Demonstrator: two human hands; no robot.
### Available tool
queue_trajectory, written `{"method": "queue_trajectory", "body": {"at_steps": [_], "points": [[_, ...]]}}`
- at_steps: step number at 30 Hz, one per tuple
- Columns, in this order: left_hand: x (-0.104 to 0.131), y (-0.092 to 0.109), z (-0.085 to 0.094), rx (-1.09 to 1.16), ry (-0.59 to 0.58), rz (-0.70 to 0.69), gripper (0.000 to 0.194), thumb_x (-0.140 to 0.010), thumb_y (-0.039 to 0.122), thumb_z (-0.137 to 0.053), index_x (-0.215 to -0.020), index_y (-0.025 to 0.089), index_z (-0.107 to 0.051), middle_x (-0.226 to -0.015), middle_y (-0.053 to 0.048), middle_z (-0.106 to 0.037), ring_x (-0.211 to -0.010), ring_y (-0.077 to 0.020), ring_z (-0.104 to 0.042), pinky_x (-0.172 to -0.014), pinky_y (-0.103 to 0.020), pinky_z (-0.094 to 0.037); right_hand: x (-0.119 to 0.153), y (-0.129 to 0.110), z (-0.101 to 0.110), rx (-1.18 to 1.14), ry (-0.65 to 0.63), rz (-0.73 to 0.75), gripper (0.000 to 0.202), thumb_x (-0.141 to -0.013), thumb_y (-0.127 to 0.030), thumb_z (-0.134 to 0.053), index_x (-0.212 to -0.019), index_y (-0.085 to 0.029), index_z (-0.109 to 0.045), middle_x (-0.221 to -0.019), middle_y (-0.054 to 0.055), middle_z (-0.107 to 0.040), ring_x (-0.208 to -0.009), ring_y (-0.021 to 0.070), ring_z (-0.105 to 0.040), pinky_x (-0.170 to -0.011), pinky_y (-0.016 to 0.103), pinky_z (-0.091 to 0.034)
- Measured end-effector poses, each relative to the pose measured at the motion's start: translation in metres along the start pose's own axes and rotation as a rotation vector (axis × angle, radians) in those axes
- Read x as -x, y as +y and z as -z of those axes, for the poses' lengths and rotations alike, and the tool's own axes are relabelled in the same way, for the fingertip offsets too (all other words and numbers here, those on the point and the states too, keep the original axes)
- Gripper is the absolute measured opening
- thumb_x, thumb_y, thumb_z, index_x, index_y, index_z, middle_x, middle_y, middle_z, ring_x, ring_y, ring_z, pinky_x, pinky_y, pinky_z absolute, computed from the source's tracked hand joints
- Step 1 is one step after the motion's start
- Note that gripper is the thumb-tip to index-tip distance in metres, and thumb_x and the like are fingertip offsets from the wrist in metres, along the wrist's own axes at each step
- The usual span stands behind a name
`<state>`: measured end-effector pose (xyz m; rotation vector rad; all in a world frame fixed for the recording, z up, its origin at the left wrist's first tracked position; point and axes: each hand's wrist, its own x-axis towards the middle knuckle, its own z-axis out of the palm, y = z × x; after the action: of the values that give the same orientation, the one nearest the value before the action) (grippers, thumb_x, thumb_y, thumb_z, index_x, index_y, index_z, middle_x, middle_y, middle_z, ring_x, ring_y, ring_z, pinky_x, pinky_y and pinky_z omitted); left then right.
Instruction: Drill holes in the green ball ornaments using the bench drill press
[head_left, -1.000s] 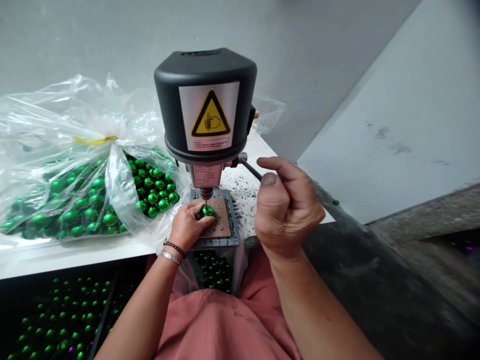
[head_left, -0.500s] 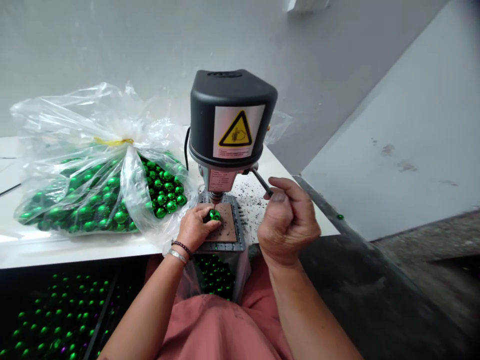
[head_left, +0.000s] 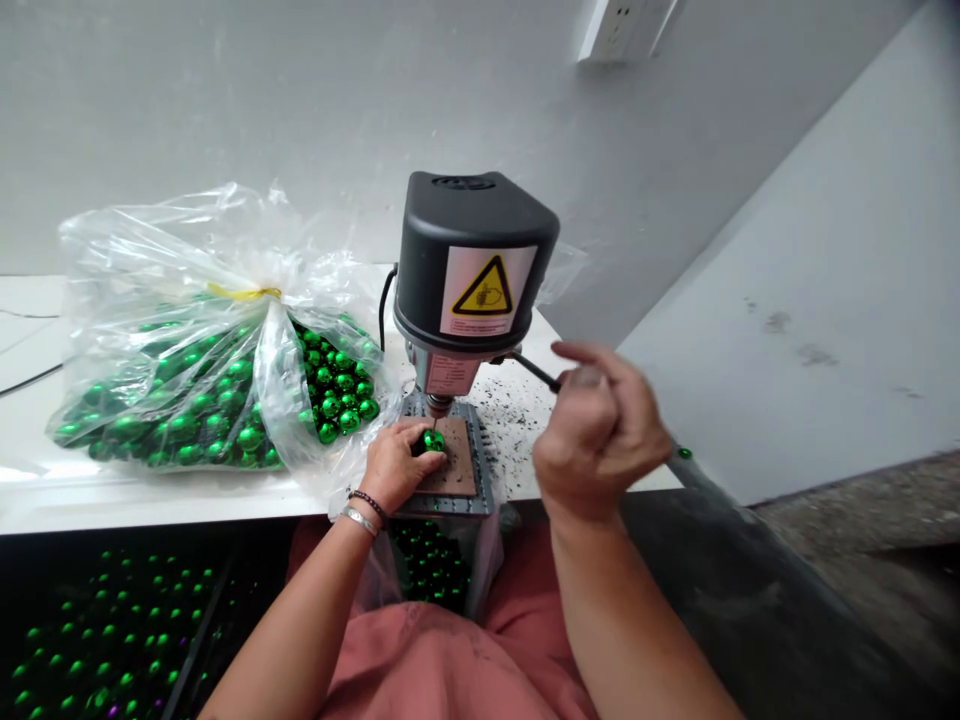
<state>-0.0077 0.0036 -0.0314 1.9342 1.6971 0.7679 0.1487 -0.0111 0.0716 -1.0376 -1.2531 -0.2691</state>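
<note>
My left hand pinches a shiny green ball between thumb and fingers on a brown board. The board lies on the metal base of a small black drill press. Directly above the ball is the thin drill bit; whether it touches the ball I cannot tell. My right hand is closed around the end of the press's feed lever, with the index finger stretched out above it.
A tied clear plastic bag of green balls lies left on the white table. Dark shavings litter the tabletop by the press. More balls sit in a bag below the base, and others at lower left.
The feed lever has swung up a little, and my right hand has risen with it relative to the press. My left hand keeps its pinch on the ball. The whole view has shifted slightly.
</note>
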Motion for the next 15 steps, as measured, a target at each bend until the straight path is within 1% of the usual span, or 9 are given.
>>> {"method": "queue_trajectory", "body": {"at_steps": [3,5,7,9,10,11,12,13,15], "points": [[0.008,0.006,0.008,0.004,-0.007,0.007,0.034,-0.071,0.034,-0.065,-0.101,0.018,-0.066,-0.101,-0.007,-0.066,-0.096,-0.0212,-0.058,-0.088,-0.033,-0.044,-0.038,-0.011,-0.007,-0.035,-0.068,-0.053,0.03,-0.086,-0.031,-0.04,-0.088,-0.016,-0.066,-0.066,0.0,-0.06,-0.053,0.0039,-0.049,-0.053,0.019,-0.042],[0.019,0.012,0.018,0.02,-0.055,-0.012,0.034,-0.074,0.037,-0.062,-0.101,0.018,-0.066,-0.097,-0.007,-0.066,-0.092,-0.0207,-0.059,-0.084,-0.032,-0.045,-0.054,-0.013,-0.011,-0.081,-0.114,-0.093,0.033,-0.086,-0.034,-0.041,-0.085,-0.015,-0.067,-0.069,0.0,-0.062,-0.052,0.0029,-0.047,-0.053,0.018,-0.041],[0.032,0.017,0.028,0.041,-0.183,-0.086,0.037,-0.075,0.043,-0.06,-0.102,0.019,-0.066,-0.096,-0.007,-0.066,-0.092,-0.0207,-0.059,-0.082,-0.031,-0.045,-0.059,-0.014,-0.014,-0.111,-0.131,-0.12,0.033,-0.084,-0.035,-0.042,-0.084,-0.015,-0.068,-0.075,0.001,-0.065,-0.052,0.0019,-0.046,-0.055,0.018,-0.042],[0.041,0.019,0.038,0.07,-0.324,-0.171,0.046,-0.074,0.048,-0.06,-0.109,0.019,-0.064,-0.101,-0.008,-0.066,-0.093,-0.0209,-0.06,-0.081,-0.03,-0.046,-0.058,-0.013,-0.015,-0.123,-0.126,-0.137,0.032,-0.084,-0.034,-0.043,-0.084,-0.014,-0.068,-0.079,0.001,-0.066,-0.052,0.0012,-0.045,-0.056,0.018,-0.043],[0.043,0.019,0.042,0.089,-0.358,-0.194,0.051,-0.073,0.05,-0.06,-0.113,0.019,-0.062,-0.103,-0.008,-0.065,-0.092,-0.0205,-0.06,-0.081,-0.029,-0.047,-0.057,-0.013,-0.015,-0.126,-0.121,-0.141,0.032,-0.084,-0.034,-0.043,-0.084,-0.014,-0.068,-0.08,0.001,-0.067,-0.052,0.0011,-0.046,-0.057,0.017,-0.043],[0.043,0.017,0.046,0.104,-0.347,-0.2,0.054,-0.074,0.05,-0.06,-0.117,0.018,-0.059,-0.104,-0.009,-0.065,-0.091,-0.0198,-0.06,-0.081,-0.029,-0.047,-0.056,-0.013,-0.014,-0.129,-0.117,-0.143,0.032,-0.084,-0.033,-0.043,-0.084,-0.013,-0.068,-0.08,0.001,-0.067,-0.053,0.001,-0.046,-0.056,0.017,-0.043],[0.04,0.014,0.049,0.105,-0.28,-0.183,0.052,-0.076,0.049,-0.058,-0.118,0.018,-0.058,-0.104,-0.009,-0.065,-0.091,-0.0191,-0.06,-0.081,-0.029,-0.047,-0.055,-0.014,-0.014,-0.133,-0.112,-0.144,0.032,-0.083,-0.033,-0.044,-0.083,-0.013,-0.068,-0.079,0.001,-0.067,-0.054,0.0011,-0.047,-0.055,0.017,-0.042],[0.034,0.009,0.051,0.081,-0.171,-0.146,0.048,-0.079,0.046,-0.054,-0.117,0.017,-0.059,-0.104,-0.009,-0.065,-0.091,-0.0189,-0.06,-0.083,-0.029,-0.047,-0.055,-0.014,-0.014,-0.136,-0.111,-0.144,0.031,-0.083,-0.033,-0.044,-0.083,-0.013,-0.068,-0.078,0.0,-0.066,-0.054,0.0011,-0.047,-0.054,0.017,-0.042],[0.017,-0.002,0.053,-0.05,0.111,-0.03,0.037,-0.086,0.037,-0.045,-0.11,0.016,-0.063,-0.106,-0.01,-0.064,-0.098,-0.0202,-0.058,-0.09,-0.032,-0.044,-0.054,-0.015,-0.013,-0.144,-0.111,-0.147,0.031,-0.083,-0.032,-0.044,-0.083,-0.013,-0.068,-0.074,0.0,-0.065,-0.053,0.001,-0.046,-0.052,0.016,-0.04]]}}
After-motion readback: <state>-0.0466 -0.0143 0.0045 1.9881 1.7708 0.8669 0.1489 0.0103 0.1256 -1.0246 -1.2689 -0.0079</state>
